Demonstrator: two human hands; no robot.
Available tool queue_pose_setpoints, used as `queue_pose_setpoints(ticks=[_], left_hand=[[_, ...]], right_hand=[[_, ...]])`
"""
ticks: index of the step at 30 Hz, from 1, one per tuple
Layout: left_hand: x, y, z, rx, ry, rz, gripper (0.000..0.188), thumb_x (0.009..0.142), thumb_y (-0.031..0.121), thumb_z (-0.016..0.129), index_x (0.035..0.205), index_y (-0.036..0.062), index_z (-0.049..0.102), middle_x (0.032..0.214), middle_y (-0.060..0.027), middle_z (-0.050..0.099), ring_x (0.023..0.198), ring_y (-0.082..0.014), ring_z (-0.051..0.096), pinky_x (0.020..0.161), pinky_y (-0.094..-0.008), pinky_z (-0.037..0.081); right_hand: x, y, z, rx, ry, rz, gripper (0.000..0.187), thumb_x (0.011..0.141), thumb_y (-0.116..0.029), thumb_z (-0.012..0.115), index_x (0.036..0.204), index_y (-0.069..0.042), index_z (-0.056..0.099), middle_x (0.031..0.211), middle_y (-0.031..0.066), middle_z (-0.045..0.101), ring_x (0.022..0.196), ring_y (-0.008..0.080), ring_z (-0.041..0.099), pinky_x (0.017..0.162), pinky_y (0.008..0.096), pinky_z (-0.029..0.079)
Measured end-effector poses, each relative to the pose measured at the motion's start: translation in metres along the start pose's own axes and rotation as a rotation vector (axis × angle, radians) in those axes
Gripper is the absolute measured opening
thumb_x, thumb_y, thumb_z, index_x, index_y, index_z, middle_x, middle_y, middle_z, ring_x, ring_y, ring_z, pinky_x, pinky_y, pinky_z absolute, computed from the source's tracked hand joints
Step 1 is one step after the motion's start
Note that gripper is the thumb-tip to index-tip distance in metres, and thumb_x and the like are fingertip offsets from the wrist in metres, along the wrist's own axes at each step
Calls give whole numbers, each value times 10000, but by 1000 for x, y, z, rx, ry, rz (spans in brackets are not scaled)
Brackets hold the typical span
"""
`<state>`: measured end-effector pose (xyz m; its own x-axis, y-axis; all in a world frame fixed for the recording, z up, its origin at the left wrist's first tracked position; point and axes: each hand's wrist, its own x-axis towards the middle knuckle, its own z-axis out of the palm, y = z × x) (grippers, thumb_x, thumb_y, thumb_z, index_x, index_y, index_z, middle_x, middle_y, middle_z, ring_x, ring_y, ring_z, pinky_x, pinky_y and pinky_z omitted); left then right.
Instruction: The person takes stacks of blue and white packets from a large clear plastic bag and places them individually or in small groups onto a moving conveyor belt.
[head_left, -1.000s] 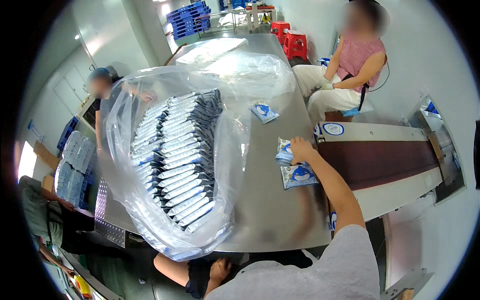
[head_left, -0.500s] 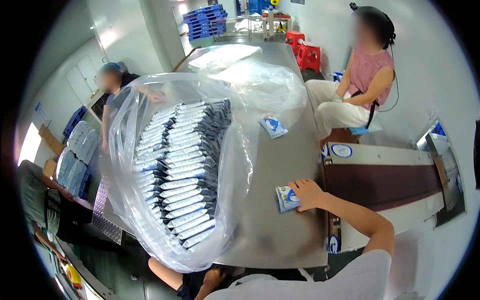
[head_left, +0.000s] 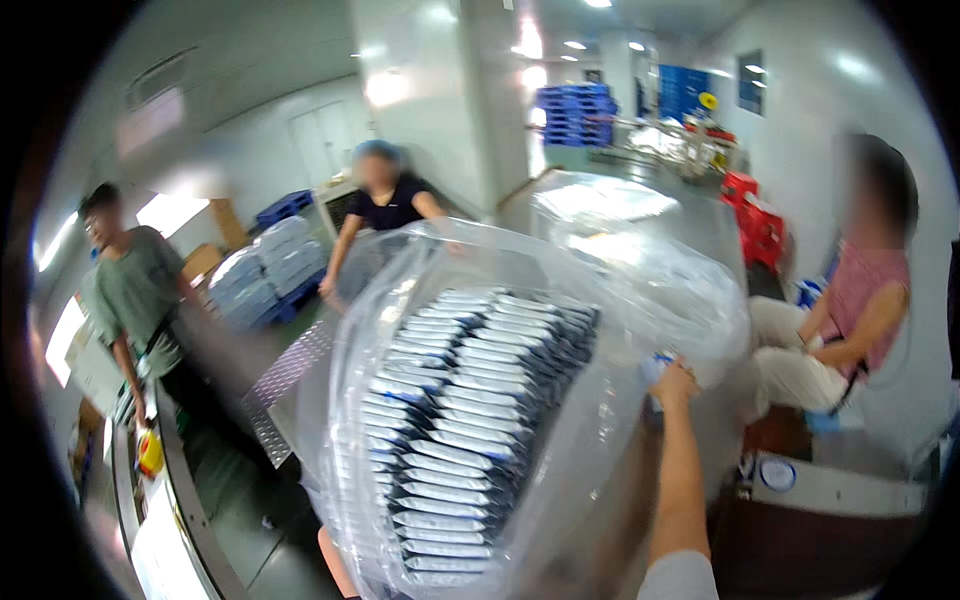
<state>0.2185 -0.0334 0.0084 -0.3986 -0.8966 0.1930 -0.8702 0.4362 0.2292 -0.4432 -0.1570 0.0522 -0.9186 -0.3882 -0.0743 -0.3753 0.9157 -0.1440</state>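
My right hand [head_left: 676, 384] reaches forward over the metal table, with its fingers closed at a small blue-and-white packet [head_left: 656, 368]. Blur hides how the fingers sit on the packet, and whether a second packet is under the hand or arm. Left of the hand, a large clear plastic bag [head_left: 415, 275] stands open on the table. Rows of silver-white and blue packets [head_left: 470, 420] are stacked inside it, tilted and overlapping. My left hand is out of view.
More clear plastic sheeting [head_left: 690, 290] lies on the table's far part. A person [head_left: 400, 205] stands beyond the bag, another [head_left: 140, 290] farther left. A seated person [head_left: 870, 290] is at the right, behind a dark conveyor belt [head_left: 800, 550]. Red stools [head_left: 755, 225] stand behind.
The view has swung left and up. My right hand has moved forward from the near packet to where the farther packet lay. My left hand, low in the lap earlier, has left the view.
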Motion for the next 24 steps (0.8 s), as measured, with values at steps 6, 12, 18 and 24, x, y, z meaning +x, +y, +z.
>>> queue_pose_setpoints(ticks=[6,12,18,24], left_hand=[[-18,-49,-12,329,275,-253,460,878,270,596,1259,36,486,1290,-202,488,1146,-365,473,958,-472,374],[59,-156,30,-226,135,-446,658,865,214,535,1417,21,234,1339,-303,353,1178,-493,431,981,-490,411],[111,-196,49,4,65,-541,365,801,360,583,940,35,671,983,-187,617,917,-362,607,802,-449,507],[147,-191,20,116,-396,-504,421,812,458,566,901,80,729,966,-149,693,933,-320,663,766,-431,542]], right_hand=[[33,13,15,-1,13,-142,1028,555,-327,852,1356,-23,284,1218,216,555,1105,344,571,911,441,472],[2,29,42,-40,44,-374,978,616,-224,813,1390,-33,248,1159,239,565,1073,387,564,898,443,472],[-66,43,44,10,134,-616,753,673,-240,767,1295,-31,397,1045,229,611,952,385,611,842,419,503],[-147,25,-149,79,101,-675,736,684,-242,754,1294,-31,401,1056,224,607,962,379,606,849,416,497]])
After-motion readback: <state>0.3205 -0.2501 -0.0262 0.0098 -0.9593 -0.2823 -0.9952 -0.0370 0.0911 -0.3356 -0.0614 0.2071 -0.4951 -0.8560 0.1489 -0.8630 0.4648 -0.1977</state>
